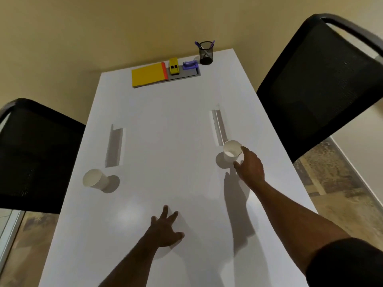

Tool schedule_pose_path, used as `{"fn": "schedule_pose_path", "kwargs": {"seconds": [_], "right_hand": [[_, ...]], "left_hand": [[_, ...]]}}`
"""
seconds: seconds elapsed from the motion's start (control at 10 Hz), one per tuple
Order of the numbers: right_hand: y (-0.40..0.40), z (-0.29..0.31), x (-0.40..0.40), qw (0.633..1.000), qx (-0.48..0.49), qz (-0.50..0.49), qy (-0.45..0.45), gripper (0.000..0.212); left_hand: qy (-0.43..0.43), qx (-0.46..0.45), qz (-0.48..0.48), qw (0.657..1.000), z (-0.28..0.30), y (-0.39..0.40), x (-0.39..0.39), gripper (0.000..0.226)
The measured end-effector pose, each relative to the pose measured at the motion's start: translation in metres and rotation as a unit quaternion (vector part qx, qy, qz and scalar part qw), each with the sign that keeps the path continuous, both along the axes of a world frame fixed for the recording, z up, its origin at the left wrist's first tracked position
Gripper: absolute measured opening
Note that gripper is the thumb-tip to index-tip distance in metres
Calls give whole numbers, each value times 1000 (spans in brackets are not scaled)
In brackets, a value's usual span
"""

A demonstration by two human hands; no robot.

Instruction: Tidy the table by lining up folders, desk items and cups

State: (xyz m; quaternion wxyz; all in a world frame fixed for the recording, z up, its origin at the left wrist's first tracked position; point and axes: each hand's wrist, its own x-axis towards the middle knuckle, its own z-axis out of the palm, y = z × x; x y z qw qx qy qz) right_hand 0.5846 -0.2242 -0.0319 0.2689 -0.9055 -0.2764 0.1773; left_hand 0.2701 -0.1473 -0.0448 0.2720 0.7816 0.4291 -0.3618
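Note:
A white paper cup (231, 151) stands on the right side of the white table (165, 125), and my right hand (249, 165) wraps around its right side, thumb and fingers on its wall. A second white paper cup (94, 180) stands near the table's left edge. My left hand (165, 229) rests flat on the table near the front, fingers spread, holding nothing. At the far end lie a yellow folder (148, 77) over an orange one, a yellow stapler (173, 66), a purple desk item (190, 65) and a black mesh pen holder (205, 53).
Two black mesh chairs flank the table: the left chair (35, 154) and the right chair (319, 85). Two slot-like cutouts sit in the tabletop, the left cutout (115, 146) and the right cutout (218, 126). A grey panel (186, 74) lies under the far desk items.

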Motion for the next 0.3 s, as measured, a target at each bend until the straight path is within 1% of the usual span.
{"fn": "schedule_pose_path", "kwargs": {"seconds": [0.1,0.2,0.3], "right_hand": [[-13,7,-16,999,8,-19,-46,67],[-31,12,-55,995,18,26,-92,60],[-45,6,-91,991,-2,108,-75,54]], "left_hand": [[-6,-10,18,1000,5,4,1,86],[-15,-22,31,999,21,10,8,80],[-34,-37,41,998,29,6,7,79]]}}
